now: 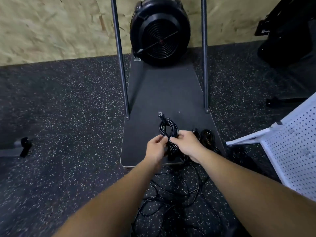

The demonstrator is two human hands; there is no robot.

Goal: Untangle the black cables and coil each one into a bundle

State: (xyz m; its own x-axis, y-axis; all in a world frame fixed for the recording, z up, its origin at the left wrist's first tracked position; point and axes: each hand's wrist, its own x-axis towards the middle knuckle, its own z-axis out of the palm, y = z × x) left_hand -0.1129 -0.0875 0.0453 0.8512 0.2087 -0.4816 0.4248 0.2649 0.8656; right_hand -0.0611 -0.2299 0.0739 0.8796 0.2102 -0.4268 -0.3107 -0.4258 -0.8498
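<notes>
The coiled black cable [168,129] looked like glossy plastic, catching pale glints. Under it, the dark tabletop [162,93] was matt and smooth. Around the tabletop, the floor [68,108] was rough, speckled rubber; beyond it stood a coarse chipboard wall [51,26] and shiny metal poles [119,57].

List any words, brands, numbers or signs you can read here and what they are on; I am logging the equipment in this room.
None can be read.
White label on the black bag at upper right: too blurred to read.
Small red mark at the hub of the black fan: too small to tell.
Coiled black cable held by both hands, and its plug: no markings visible.
</notes>
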